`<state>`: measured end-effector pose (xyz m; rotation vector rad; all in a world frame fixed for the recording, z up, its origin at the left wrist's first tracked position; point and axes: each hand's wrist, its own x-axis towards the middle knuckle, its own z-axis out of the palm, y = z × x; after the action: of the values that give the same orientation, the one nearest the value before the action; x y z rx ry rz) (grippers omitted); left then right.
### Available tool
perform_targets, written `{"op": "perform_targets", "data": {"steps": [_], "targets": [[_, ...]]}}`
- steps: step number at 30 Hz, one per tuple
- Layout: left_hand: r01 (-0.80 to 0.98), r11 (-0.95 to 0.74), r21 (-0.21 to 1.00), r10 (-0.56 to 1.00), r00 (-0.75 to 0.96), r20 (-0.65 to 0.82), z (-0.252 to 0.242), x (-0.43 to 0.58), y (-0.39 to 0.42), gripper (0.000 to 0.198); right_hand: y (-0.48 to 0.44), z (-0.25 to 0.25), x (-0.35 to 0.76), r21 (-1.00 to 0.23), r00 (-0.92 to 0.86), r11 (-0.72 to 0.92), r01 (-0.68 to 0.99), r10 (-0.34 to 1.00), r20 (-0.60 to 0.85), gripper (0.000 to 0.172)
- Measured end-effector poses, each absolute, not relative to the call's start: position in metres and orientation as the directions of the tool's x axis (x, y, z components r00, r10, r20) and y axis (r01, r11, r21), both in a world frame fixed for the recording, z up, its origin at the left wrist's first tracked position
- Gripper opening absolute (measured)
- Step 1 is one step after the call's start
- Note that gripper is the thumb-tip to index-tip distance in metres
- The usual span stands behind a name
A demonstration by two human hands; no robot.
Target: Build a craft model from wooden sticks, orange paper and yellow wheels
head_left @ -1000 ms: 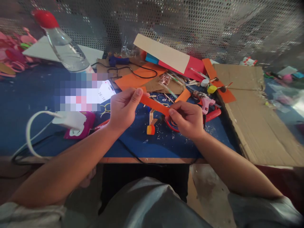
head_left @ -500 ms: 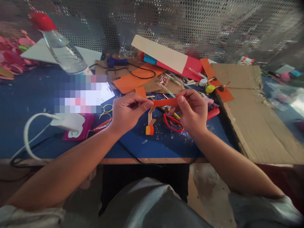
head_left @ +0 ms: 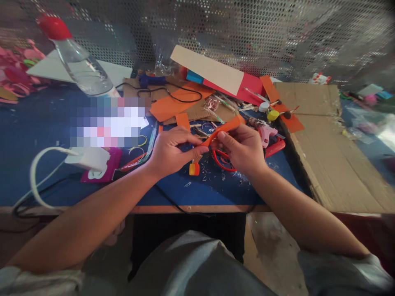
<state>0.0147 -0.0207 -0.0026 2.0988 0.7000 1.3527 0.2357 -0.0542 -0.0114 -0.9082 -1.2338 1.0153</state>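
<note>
An orange strip (head_left: 226,127), paper or thin foam by its look, is stretched between my hands above the blue table. My left hand (head_left: 174,152) pinches its lower left end between thumb and fingers. With thumb and fingertips, my right hand (head_left: 243,148) grips it near the middle, and its far end sticks up past the fingers. Below the strip lie red-handled scissors (head_left: 222,162), partly hidden by my right hand. A small yellow and orange piece (head_left: 194,169) on wooden sticks rests on the table under my left fingertips.
A tilted water bottle (head_left: 83,61) with a red cap stands at the back left. A white charger (head_left: 89,158) sits in a purple socket. Cardboard (head_left: 336,152) covers the right side. A blue-handled corded tool (head_left: 152,79) and orange sheets (head_left: 175,102) lie at the back.
The orange strip went from level and taut to slanted and bent, its right end raised. My left hand moved slightly down and right; my right hand shifted its grip along the strip.
</note>
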Motion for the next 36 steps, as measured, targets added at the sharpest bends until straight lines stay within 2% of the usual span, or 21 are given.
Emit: {"op": "perform_targets", "data": {"steps": [3,7,9,11,12,18,22,26,29,34,36], "targets": [[0.129,-0.726,0.675,0.669,0.36,0.651,0.001,0.014,-0.023,0.023,-0.055,-0.013,0.234,-0.954,0.021,0.287,-0.09,0.958,0.287,0.042],[0.179,-0.688,0.704,0.722,0.264,0.639,0.0,0.012,-0.02,0.014,-0.052,-0.013,0.242,-0.944,0.066,0.292,-0.151,0.956,0.285,0.037],[0.233,-0.675,0.7,0.736,0.284,0.615,-0.006,0.011,-0.014,0.026,-0.05,-0.012,0.246,-0.953,0.039,0.251,-0.169,0.968,0.248,0.036],[0.313,-0.675,0.669,0.735,0.367,0.57,-0.012,0.011,-0.009,0.043,-0.05,-0.011,0.246,-0.965,-0.026,0.195,-0.178,0.979,0.202,0.038],[0.34,-0.674,0.656,0.734,0.407,0.543,-0.015,0.011,-0.007,0.045,-0.051,-0.011,0.245,-0.968,-0.065,0.169,-0.188,0.981,0.183,0.041],[0.392,-0.693,0.605,0.718,0.453,0.528,-0.02,0.01,-0.004,0.01,-0.054,-0.007,0.236,-0.982,-0.262,0.083,-0.17,0.957,0.126,0.056],[0.426,-0.687,0.588,0.726,0.416,0.548,-0.014,0.009,-0.006,0.014,-0.054,-0.004,0.237,-0.989,-0.324,0.016,-0.149,0.944,0.064,0.064],[0.414,-0.648,0.639,0.759,0.412,0.503,-0.011,0.011,-0.008,0.018,-0.054,-0.003,0.236,-0.996,-0.299,0.042,-0.078,0.952,0.064,0.065],[0.401,-0.641,0.654,0.763,0.421,0.49,-0.011,0.012,-0.01,0.017,-0.055,-0.005,0.234,-0.994,-0.268,0.106,0.008,0.958,0.1,0.054],[0.468,-0.599,0.65,0.798,0.42,0.433,-0.011,0.014,-0.014,0.016,-0.056,-0.01,0.233,-0.958,-0.237,0.238,0.161,0.951,0.197,0.019],[0.49,-0.576,0.655,0.815,0.415,0.406,-0.01,0.014,-0.015,0.018,-0.056,-0.013,0.234,-0.927,-0.216,0.288,0.241,0.947,0.238,0.01]]}}
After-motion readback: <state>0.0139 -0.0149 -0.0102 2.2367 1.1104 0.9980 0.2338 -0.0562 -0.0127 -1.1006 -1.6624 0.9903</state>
